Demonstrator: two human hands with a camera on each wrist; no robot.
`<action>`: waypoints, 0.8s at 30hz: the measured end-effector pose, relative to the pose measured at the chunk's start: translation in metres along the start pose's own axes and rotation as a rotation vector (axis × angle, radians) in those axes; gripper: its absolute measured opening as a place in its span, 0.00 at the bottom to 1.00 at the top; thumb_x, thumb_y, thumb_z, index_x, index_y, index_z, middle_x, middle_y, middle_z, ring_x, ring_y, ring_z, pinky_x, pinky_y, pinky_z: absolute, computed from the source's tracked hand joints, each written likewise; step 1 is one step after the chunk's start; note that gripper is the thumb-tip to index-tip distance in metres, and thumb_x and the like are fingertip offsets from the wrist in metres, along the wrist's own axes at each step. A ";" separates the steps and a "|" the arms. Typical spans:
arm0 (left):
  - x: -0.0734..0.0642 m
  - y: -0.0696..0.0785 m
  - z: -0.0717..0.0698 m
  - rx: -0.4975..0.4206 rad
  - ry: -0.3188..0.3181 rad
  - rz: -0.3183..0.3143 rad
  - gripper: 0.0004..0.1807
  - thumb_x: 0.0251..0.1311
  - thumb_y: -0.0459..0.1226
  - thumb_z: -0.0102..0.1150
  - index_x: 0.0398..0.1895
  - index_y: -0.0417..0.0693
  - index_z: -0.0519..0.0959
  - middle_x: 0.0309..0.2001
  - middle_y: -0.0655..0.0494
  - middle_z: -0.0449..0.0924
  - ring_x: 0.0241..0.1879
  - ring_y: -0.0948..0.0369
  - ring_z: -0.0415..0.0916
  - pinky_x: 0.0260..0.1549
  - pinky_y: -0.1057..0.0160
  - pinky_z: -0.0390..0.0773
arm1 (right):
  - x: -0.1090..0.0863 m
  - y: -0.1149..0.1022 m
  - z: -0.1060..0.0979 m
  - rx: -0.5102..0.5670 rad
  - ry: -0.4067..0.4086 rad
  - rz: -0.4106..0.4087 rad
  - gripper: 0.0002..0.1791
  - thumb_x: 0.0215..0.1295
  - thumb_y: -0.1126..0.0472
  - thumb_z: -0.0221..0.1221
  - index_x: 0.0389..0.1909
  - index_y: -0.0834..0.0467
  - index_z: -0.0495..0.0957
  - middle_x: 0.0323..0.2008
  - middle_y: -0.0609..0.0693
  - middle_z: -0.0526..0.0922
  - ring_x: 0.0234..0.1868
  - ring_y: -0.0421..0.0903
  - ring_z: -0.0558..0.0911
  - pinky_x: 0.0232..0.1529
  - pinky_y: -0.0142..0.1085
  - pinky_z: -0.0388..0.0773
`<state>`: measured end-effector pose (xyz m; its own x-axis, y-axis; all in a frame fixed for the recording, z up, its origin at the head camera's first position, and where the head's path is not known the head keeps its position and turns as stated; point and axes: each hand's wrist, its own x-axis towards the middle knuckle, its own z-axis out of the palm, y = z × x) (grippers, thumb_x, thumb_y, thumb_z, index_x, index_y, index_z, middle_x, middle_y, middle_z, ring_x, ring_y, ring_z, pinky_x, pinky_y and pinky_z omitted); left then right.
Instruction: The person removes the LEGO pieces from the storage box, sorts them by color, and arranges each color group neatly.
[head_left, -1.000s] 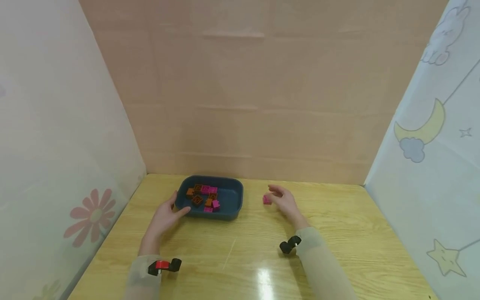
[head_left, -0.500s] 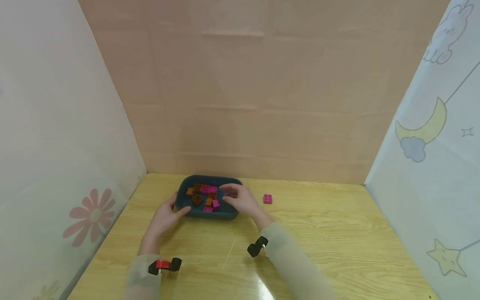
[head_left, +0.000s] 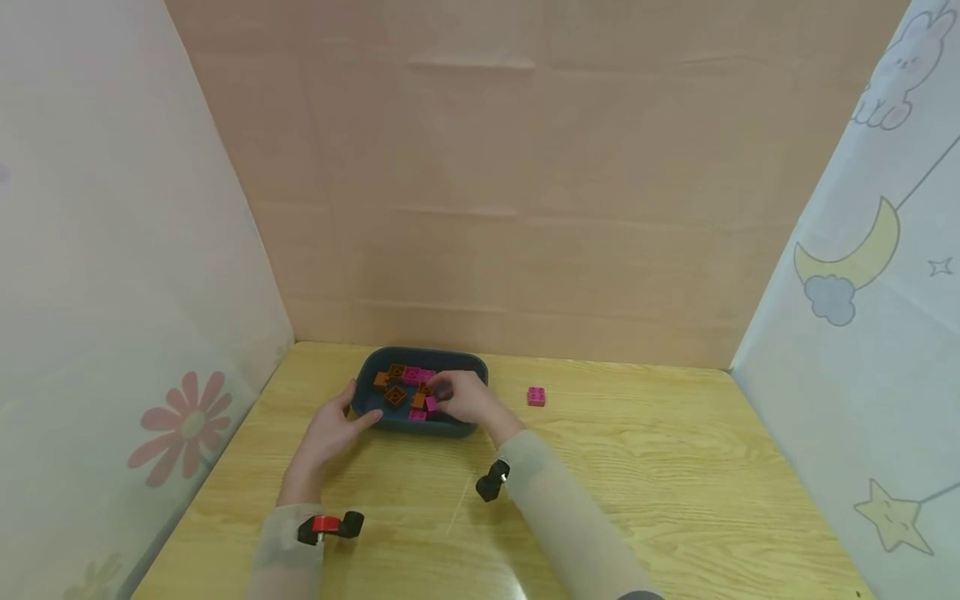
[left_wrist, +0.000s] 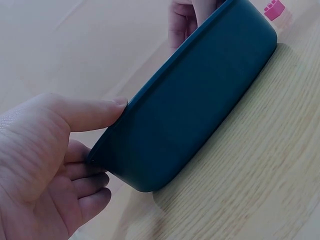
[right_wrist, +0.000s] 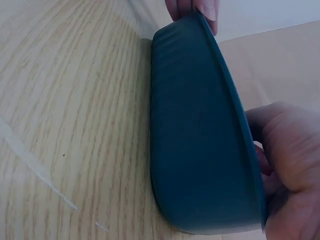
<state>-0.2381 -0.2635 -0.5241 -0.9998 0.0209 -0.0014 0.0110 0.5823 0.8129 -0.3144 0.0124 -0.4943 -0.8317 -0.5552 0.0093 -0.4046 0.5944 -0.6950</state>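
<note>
A dark blue tray (head_left: 480, 392) stands on the table, holding several pink and orange-brown toy building bricks. At its left end, my left hand (head_left: 332, 429) grips the rim; in the left wrist view the thumb (left_wrist: 100, 114) lies on the rim and the fingers curl at the tray's outer end. My right hand (head_left: 467, 397) reaches into the tray from the right, fingers bent down. Its fingertips are right at a pink brick (head_left: 431, 404), beside an orange brick (head_left: 417, 401); I cannot tell whether they pinch it. The tray wall hides most of these fingers in the right wrist view.
One pink brick (head_left: 536, 397) lies on the wooden table (head_left: 675, 467) to the right of the tray. A brown paper-like backdrop (head_left: 495, 183) rises behind the table, with printed white sheets at both sides.
My right hand has moved left from beside the loose pink brick, leaving it on the table, and down into the tray among the bricks. My left hand has stayed at the tray.
</note>
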 end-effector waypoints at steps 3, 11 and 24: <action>0.001 0.000 0.000 -0.006 -0.001 0.005 0.51 0.74 0.46 0.67 0.84 0.29 0.48 0.83 0.31 0.48 0.79 0.34 0.53 0.76 0.40 0.61 | 0.000 -0.001 0.001 -0.030 -0.008 0.010 0.20 0.69 0.67 0.72 0.61 0.57 0.85 0.54 0.52 0.89 0.51 0.47 0.89 0.52 0.41 0.87; 0.002 -0.001 -0.002 0.005 0.004 0.018 0.51 0.74 0.45 0.68 0.84 0.28 0.48 0.83 0.30 0.47 0.79 0.34 0.53 0.76 0.40 0.61 | 0.003 0.001 0.008 -0.099 0.006 0.005 0.21 0.68 0.65 0.73 0.60 0.57 0.86 0.53 0.51 0.89 0.48 0.45 0.88 0.48 0.38 0.87; 0.001 -0.002 -0.001 -0.001 0.000 0.041 0.51 0.74 0.45 0.67 0.83 0.25 0.49 0.82 0.29 0.48 0.80 0.34 0.52 0.76 0.39 0.60 | 0.000 -0.003 0.009 -0.184 0.001 0.011 0.18 0.69 0.64 0.72 0.59 0.57 0.88 0.49 0.51 0.91 0.48 0.45 0.88 0.53 0.42 0.86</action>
<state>-0.2391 -0.2655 -0.5250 -0.9985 0.0449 0.0316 0.0518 0.5801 0.8129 -0.3095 0.0054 -0.4982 -0.8369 -0.5474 0.0028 -0.4579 0.6973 -0.5515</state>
